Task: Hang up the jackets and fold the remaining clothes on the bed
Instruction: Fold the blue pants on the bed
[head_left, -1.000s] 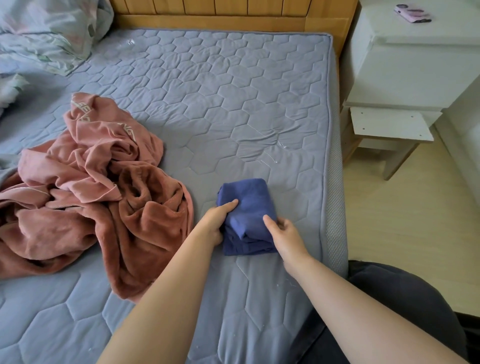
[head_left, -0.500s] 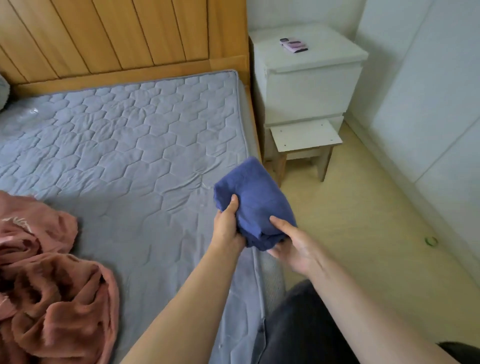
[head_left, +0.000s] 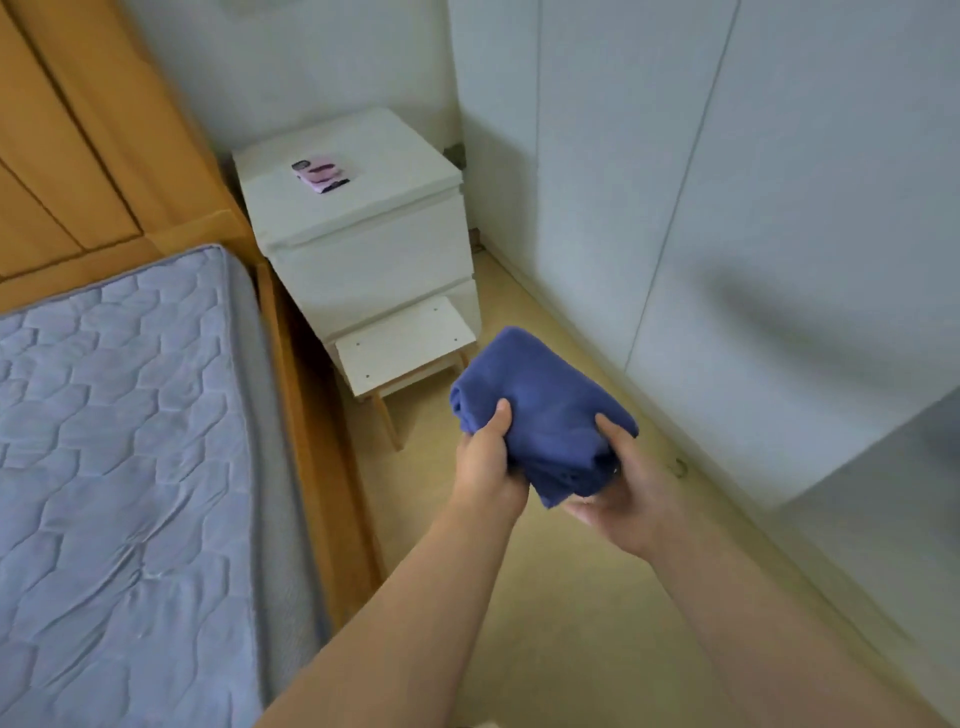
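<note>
Folded blue garment (head_left: 545, 415) is off the bed (head_left: 119, 441), held in the air over the floor (head_left: 571, 597), between the mattress edge and the white panels (head_left: 779, 208) on the right. Left hand (head_left: 485, 462) has its thumb on top and its fingers underneath, clamped on the near-left corner. Right hand (head_left: 628, 493) cups the bundle from below, with its thumb hooked over the right edge and its fingers closed on the cloth. One loose corner droops between my palms. My read is that this is the put-away leg of a fold. To do it well I would hold the bundle level, support it from below, pinch that hanging corner in so the layers don't slide apart, and set it down flat rather than drop it. Containers: the white nightstand (head_left: 363, 223) has both drawer fronts closed, so I cannot see what is inside. A pink-cased object (head_left: 320, 176), probably a phone, lies on its top. The small stool (head_left: 405, 345) in front of it carries nothing I can make out. The panels may be wardrobe doors, but they are shut and I cannot tell what is behind them. No other clothes are in view.
</note>
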